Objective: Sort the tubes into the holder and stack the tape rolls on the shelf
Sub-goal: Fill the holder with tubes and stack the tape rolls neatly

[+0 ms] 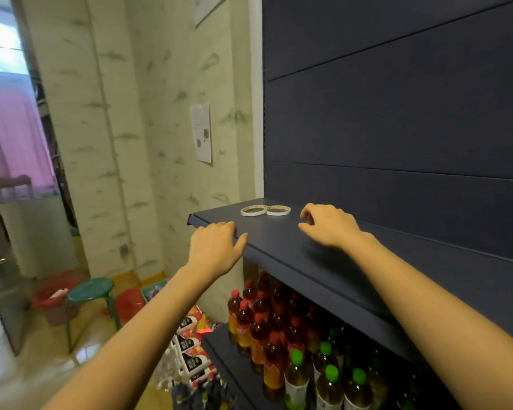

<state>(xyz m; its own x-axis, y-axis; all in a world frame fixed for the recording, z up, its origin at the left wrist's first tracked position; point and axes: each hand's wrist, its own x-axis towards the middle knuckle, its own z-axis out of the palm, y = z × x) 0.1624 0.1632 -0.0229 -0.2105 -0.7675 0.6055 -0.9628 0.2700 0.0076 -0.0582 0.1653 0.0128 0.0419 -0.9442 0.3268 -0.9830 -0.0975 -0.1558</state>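
Two thin white tape rolls lie flat side by side near the left end of the dark blue shelf (308, 261): the left tape roll (253, 210) and the right tape roll (278, 210), touching each other. My right hand (329, 224) hovers over the shelf just right of the rolls, fingers curled apart and holding nothing. At the shelf's front edge, my left hand (216, 247) rests with spread fingers, empty. No tubes or holder are in view.
Below the shelf a lower shelf (234, 365) holds several red-capped and green-capped drink bottles (267, 329). A green stool (91, 291) and red bins (128, 303) stand on the floor at left. The dark back panel (397, 113) rises behind the shelf.
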